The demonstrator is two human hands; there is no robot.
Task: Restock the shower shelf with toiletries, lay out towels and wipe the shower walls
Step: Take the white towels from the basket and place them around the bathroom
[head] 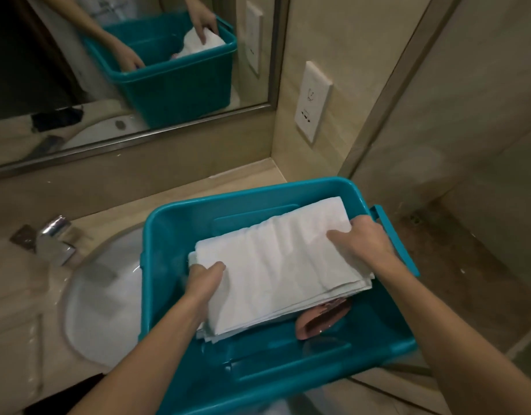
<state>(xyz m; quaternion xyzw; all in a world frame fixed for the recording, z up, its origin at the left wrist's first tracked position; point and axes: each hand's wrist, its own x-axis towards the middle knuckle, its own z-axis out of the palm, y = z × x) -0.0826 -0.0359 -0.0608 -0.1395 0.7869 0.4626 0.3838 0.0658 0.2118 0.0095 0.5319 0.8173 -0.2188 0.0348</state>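
Three jobs make up the task, and by the look of things none is finished; the work seems to sit at its start, with supplies only now coming out of the carrier. Largest in view is the teal bin [387, 345], standing on the bench [114, 217] partly over the white basin [99, 319], beside the glass shower wall [468, 145], which I judge not yet wiped, though nothing here shows for certain; the shower shelf is out of sight, so its stock cannot be told. Inside the bin lies the stack of folded white towels [276, 265], slanting across the middle and lifted a little off the bin's floor; these are not yet laid out anywhere. The left hand [202, 283] has its grip closed on the near left corner of the stack, thumb on top and fingers underneath; the right hand [363, 241] grasps the far right edge the same way, thumb pressed on the cloth. Under the towels a small pinkish object [321, 322] shows, perhaps a toiletry pack, too blurred to name. Smallest, the chrome tap [53, 238] stands at the basin's far left.
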